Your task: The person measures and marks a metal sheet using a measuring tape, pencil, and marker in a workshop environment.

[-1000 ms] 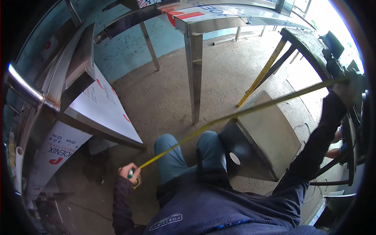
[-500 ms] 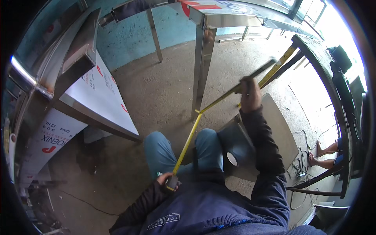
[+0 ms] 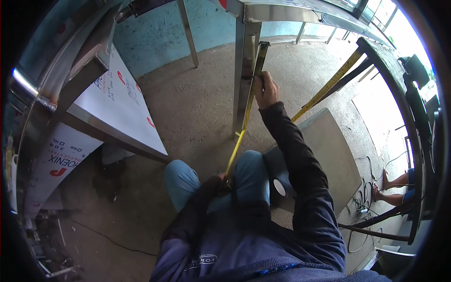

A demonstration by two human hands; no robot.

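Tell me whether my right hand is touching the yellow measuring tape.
Touching. The head view shows the right hand closed on the yellow measuring tape, a little below its upper end.

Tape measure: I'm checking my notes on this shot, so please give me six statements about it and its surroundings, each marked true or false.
1. The right hand holds the yellow tape measure. True.
2. The left hand is at the tape's upper end. False: it is at the lower end, between the knees.
3. A white panel with red print is left of the tape. True.
4. The back wall is red. False: it is light blue.
5. Another person's legs show at the right. True.
6. The grey box-shaped thing is left of both knees. False: it is on their right.
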